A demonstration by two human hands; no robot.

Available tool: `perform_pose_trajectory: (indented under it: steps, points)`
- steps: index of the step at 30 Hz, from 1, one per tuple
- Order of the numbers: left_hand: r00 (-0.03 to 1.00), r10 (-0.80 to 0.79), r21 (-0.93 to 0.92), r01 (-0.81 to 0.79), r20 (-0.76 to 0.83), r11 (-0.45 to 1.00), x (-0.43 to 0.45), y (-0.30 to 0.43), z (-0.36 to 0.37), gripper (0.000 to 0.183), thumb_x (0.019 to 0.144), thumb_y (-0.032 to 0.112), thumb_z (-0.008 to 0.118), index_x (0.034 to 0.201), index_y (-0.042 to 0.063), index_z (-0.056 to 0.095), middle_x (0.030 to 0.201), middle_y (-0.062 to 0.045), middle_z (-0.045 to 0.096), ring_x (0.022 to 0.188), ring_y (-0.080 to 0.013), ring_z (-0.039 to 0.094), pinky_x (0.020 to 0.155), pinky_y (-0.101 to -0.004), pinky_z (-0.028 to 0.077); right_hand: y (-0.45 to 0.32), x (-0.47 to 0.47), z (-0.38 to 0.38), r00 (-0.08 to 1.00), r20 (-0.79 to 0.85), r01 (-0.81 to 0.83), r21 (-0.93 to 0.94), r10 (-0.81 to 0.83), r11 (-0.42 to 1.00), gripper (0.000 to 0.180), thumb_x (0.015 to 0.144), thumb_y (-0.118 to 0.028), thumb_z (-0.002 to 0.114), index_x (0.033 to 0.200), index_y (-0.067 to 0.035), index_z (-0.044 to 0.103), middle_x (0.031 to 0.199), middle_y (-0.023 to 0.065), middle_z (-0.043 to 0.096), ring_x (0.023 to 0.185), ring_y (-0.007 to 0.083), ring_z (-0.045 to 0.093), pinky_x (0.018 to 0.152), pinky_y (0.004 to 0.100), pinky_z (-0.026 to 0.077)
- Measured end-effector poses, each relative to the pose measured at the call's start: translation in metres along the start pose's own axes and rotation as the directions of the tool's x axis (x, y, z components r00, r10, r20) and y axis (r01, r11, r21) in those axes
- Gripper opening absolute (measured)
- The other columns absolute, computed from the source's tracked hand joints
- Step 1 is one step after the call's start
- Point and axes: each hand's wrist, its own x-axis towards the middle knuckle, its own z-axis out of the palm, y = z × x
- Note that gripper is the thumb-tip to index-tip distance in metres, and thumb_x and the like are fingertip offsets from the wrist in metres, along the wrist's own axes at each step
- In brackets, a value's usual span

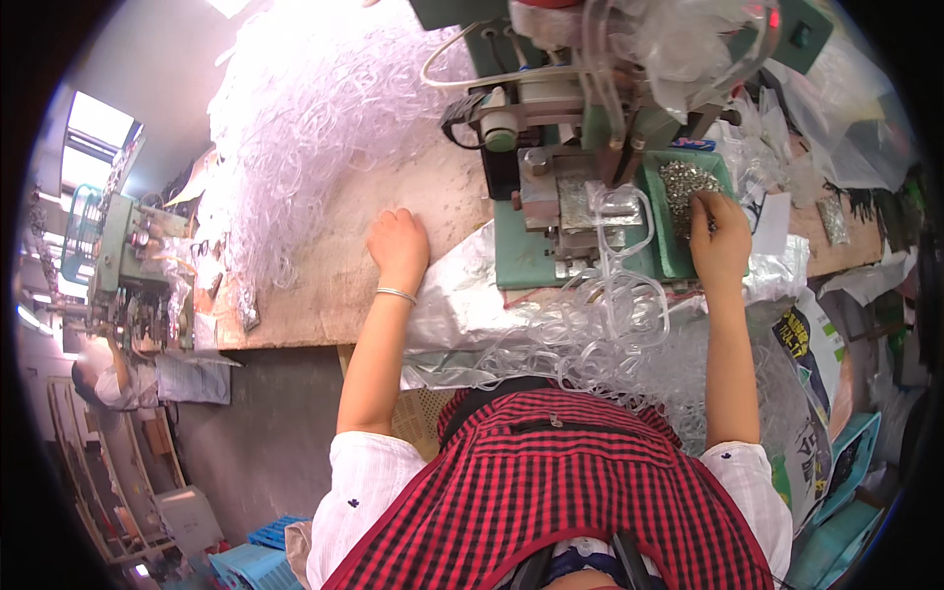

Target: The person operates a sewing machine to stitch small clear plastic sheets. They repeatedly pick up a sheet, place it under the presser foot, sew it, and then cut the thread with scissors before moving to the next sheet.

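My left hand [399, 241] rests on the wooden tabletop, left of the green press machine, with its fingers curled under and nothing showing in it. My right hand [721, 240] reaches into a green plastic tray [667, 254], fingertips down at a heap of small shiny metal parts [686, 181]. Whether a part is pinched there is hidden by the fingers. Beside the tray, a clear plastic tube loop [618, 203] lies over the machine's metal work plate [575, 199]. More clear tubing [612, 310] hangs from it over the table's front edge towards my lap.
A large pile of clear tubing [332, 110] covers the table's back left. The press head [546, 110] overhangs the work plate. Clear plastic bags [848, 110] lie at the right. Farther left, another person [110, 380] sits at a similar machine [133, 258]. Blue crates [254, 564] stand on the floor.
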Motion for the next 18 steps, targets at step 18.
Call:
perform_pose_trajectory:
  steps: [18]
  points:
    - [0.2,0.942,-0.057,0.98,0.27,-0.192,-0.06,0.221,-0.177,0.04,0.105,0.037,0.055,0.118,0.0,0.063,0.108,-0.011,0.067,0.09,-0.0201,0.064,0.075,-0.031,0.053,0.011,-0.001,-0.031,0.859,0.146,-0.504,0.414,0.491,0.758,0.017,0.088,-0.009,0.073,0.102,-0.003,0.078,0.089,0.0058,0.075,0.082,0.0111,0.067,0.075,0.0251,0.051]
